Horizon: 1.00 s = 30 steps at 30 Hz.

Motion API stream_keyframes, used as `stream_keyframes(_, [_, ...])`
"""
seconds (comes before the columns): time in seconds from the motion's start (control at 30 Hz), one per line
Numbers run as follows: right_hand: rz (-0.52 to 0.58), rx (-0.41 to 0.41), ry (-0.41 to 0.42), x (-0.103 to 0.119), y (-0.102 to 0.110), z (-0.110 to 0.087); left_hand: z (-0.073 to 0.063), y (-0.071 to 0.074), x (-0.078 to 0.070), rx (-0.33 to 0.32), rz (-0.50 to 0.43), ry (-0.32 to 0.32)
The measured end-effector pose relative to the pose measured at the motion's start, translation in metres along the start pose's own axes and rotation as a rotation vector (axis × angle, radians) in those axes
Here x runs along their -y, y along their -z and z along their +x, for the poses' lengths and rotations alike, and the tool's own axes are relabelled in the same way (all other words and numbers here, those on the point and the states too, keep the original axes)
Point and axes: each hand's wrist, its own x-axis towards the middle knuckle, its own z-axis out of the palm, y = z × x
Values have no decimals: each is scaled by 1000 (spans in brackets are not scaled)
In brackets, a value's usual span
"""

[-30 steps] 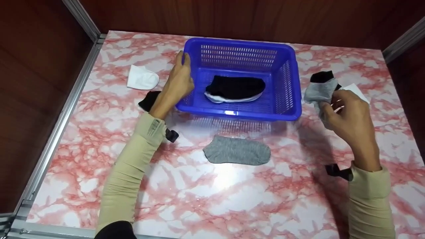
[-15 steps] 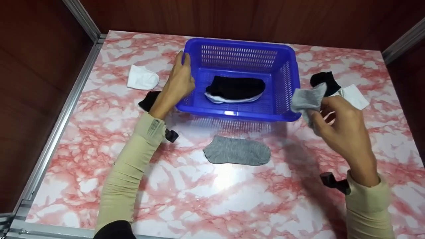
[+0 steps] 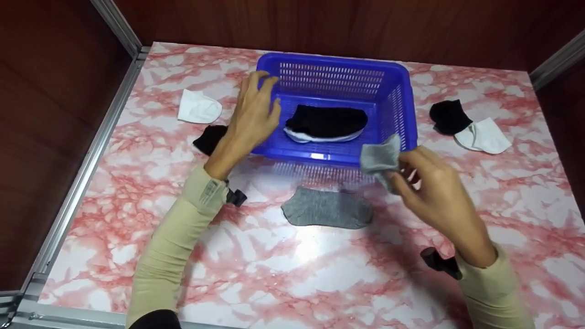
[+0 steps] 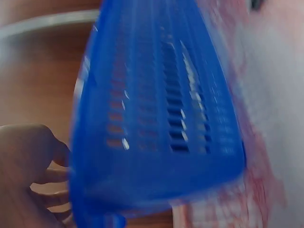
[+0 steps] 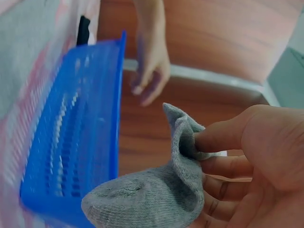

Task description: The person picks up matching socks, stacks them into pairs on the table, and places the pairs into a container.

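Note:
My right hand (image 3: 434,192) pinches a grey sock (image 3: 380,156) by its cuff, above the near right corner of the blue basket (image 3: 406,105). In the right wrist view the sock (image 5: 142,199) hangs bent, thumb on one side and fingers on the other. Over the basket's left rim, my left hand (image 3: 253,107) has its fingers loosely spread and holds nothing. The left wrist view shows that hand (image 4: 28,171) beside the basket wall (image 4: 156,180). A black sock (image 3: 329,119) lies on a white sock (image 3: 320,138) inside the basket. Another grey sock (image 3: 327,208) lies flat in front.
Left of the basket lie a white sock (image 3: 199,107) and a black sock (image 3: 211,139), partly hidden by my left arm. To the right are a black sock (image 3: 450,117) and a white sock (image 3: 489,136). Dark wooden panels (image 3: 320,27) enclose the marbled table (image 3: 274,274).
My right hand has carried the grey sock leftward from beside the black and white socks to the basket's near corner. The left hand has let go of the basket rim.

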Motion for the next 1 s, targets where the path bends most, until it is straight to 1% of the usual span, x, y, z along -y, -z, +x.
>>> stream_keyframes(0.1, [14, 57, 26, 7, -11, 0, -12, 2, -15, -7, -62, -75])
stream_keyframes(0.2, [14, 113, 66, 14, -24, -2, -25, 4, -30, 12, -134, -136])
stream_keyframes(0.3, [-4, 164, 100, 19, -37, -4, -40, 4, -44, 56, -209, -180])
stream_keyframes(0.43, [-37, 205, 160, 24, -55, -8, -58, 2, -55, 146, -285, -222])
stream_keyframes(0.5, [-43, 219, 186, 24, -63, -9, -65, -2, -57, 186, -311, -241])
stream_keyframes(0.6, [-45, 246, 197, 21, -76, -12, -75, -9, -57, 241, -330, -258])
stream_keyframes(0.73, [-28, 305, 173, 15, -92, -15, -86, -20, -51, 349, -294, -257])
stream_keyframes(0.83, [5, 377, 169, 9, -99, -17, -93, -27, -45, 436, -252, -234])
stream_keyframes(0.87, [19, 401, 170, 7, -100, -18, -95, -29, -43, 463, -245, -217])
stream_keyframes(0.93, [52, 442, 161, 3, -97, -18, -99, -32, -39, 509, -239, -183])
stream_keyframes(1.0, [74, 458, 130, -1, -89, -18, -102, -34, -37, 548, -238, -157])
